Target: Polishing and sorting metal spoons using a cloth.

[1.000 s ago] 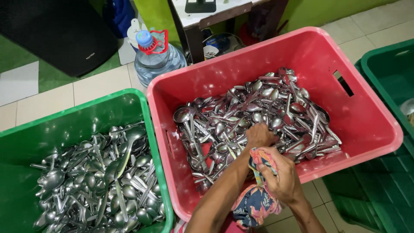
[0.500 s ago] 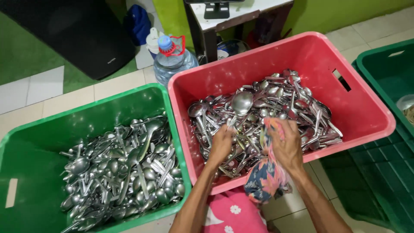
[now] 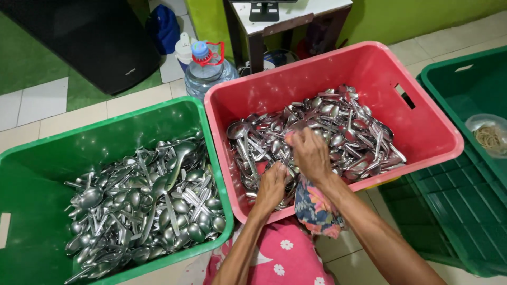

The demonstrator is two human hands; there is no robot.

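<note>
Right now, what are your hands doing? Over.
Left hand down in the spoons, red crate. Right hand gripping a flowery cloth. Nothing in the way.

A large water bottle [image 3: 207, 71] of clear bluish plastic stands on the floor behind the corner where the green crate [image 3: 31, 158] and the red crate [image 3: 338, 63] meet; it has a blue cap and a red carrying handle. Just beside it, to the left, stands a smaller white bottle [image 3: 183, 48]. On the white table [image 3: 296, 11] at the top edge, only the dark foot of a screen [image 3: 264, 11] is visible. A small pale label [image 3: 465, 68] sits on the dark green crate [image 3: 475, 95] at the right
</note>
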